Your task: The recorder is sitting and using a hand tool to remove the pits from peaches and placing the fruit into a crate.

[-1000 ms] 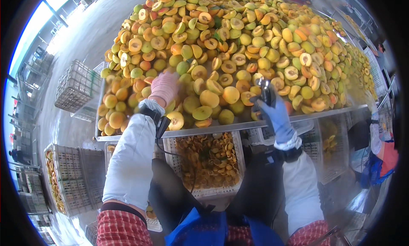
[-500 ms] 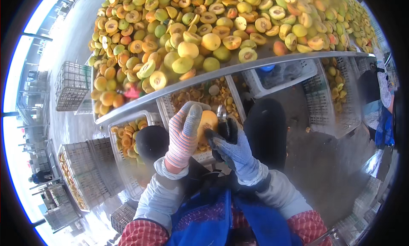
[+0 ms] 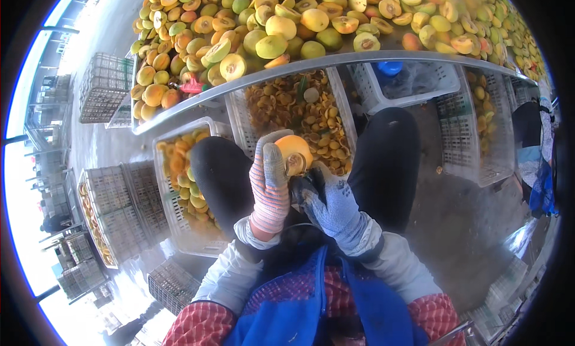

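My left hand (image 3: 269, 190), in a striped knit glove, is closed around a yellow-orange peach half (image 3: 292, 146). The fruit's cut face, with the brown stone area at its middle, is turned toward me. My right hand (image 3: 340, 214), in a blue-grey glove with dark fingertips, grips a pitting tool with a curved metal end (image 3: 308, 168). That metal end is at the lower right of the cut face; the handle is hidden in my fingers. Both hands meet above a white crate (image 3: 238, 121) of peach scraps, between my knees.
A metal-edged table (image 3: 287, 68) heaped with halved peaches (image 3: 281, 27) spans the far side, with a pink-red object (image 3: 193, 86) at its left. Crates of peach pieces stand left (image 3: 173, 205) and right (image 3: 473, 136). One crate (image 3: 413, 97) holds a blue item. Another person (image 3: 530, 142) is at far right.
The peach half has turned so its cut face shows more, and the tool's metal end has gone from beside the fruit to its cut face. The view has shifted, showing more of the scrap crate.
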A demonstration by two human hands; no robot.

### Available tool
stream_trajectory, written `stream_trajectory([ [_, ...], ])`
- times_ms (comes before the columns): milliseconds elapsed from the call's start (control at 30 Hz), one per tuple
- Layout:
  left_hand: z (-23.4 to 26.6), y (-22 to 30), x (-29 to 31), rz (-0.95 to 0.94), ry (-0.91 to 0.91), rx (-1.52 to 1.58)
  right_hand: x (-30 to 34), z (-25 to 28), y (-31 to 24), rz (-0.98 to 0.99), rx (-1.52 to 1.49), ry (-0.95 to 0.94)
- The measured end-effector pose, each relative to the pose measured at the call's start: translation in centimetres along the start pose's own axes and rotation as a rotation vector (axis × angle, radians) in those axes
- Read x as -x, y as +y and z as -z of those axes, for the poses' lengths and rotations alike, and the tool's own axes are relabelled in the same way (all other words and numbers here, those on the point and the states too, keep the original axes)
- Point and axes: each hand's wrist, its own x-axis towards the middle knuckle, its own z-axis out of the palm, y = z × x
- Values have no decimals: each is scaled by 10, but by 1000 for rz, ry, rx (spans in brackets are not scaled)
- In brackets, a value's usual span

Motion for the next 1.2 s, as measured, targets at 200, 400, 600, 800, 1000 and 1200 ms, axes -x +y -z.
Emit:
stream_trajectory([
  [200,-3,-8,4,-97,34,-21,2,-4,12,33,5,-7],
  [400,3,-18,2,-106,-64,-167,9,-5,37,-20,-73,-112],
  [600,11,-17,-13,107,-254,-67,17,-10,45,-588,-857,-212],
  [800,13,-26,-22,238,-379,-46,16,-9,45,-624,-984,-200],
  [1000,13,-37,-6,48,-259,-117,14,2,35,-707,-1095,-413],
  [1200,16,-53,-5,-76,-226,-209,17,-1,31,-820,-1171,-427],
])
